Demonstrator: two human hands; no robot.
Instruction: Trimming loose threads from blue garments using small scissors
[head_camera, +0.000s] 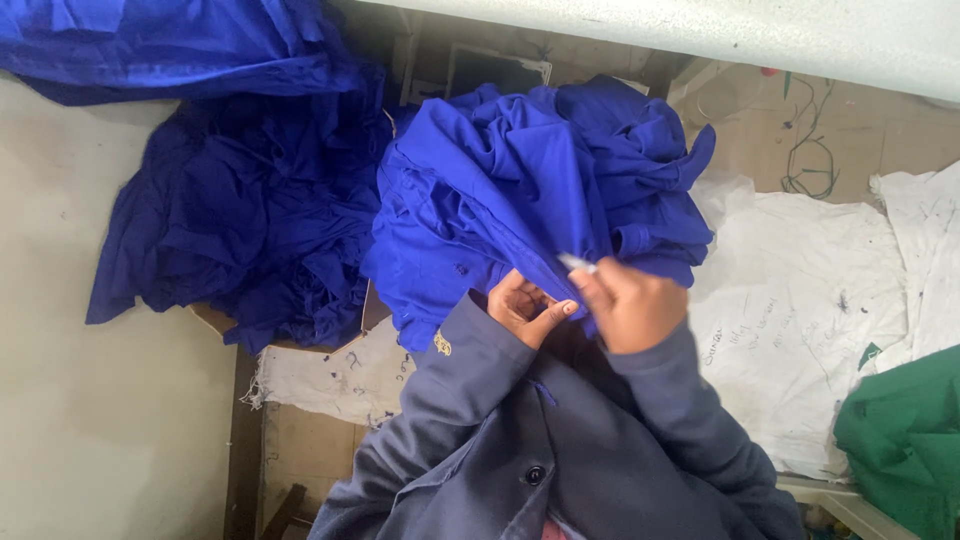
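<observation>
1. Blue cloth lies heaped at far left: a dark pile spread over the table.
2. Brighter blue, the bunched garment sits just above both hands, its lower edge hanging down to them.
3. Left hand is palm up under that edge, fingers curled, thumb laid across the cloth.
4. Right hand touches the same edge from the right, closed in a fist on a small pale tool that points up-left into the fabric.
5. White sheets lie further right, then green cloth.
</observation>
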